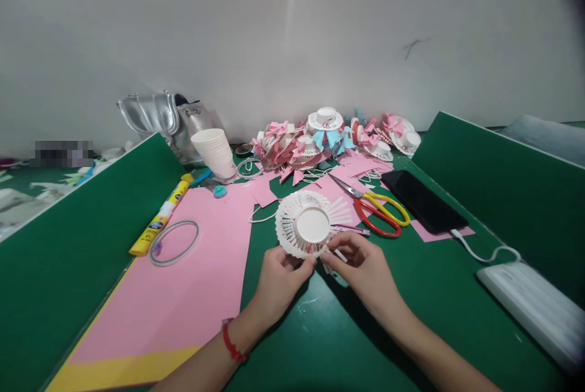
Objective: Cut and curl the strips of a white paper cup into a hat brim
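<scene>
Between my hands is a white paper cup cut into strips that fan out round its base. On the left side the strips form a looped, scalloped rim; on the right several stick out loose. My left hand pinches the near edge of the cut cup between thumb and fingers. Against the near right strips, my right hand has thumb and fingertips closed on a paper strip. Scissors with one yellow and one red handle lie just beyond my right hand. A slim purple tool lies partly behind the strips.
Pink paper sheets and a yellow glue stick lie left. Stacked paper cups lean near a silver bag. Finished-looking paper ornaments pile at the back. A phone is cabled to a white power bank. Green dividers flank both sides.
</scene>
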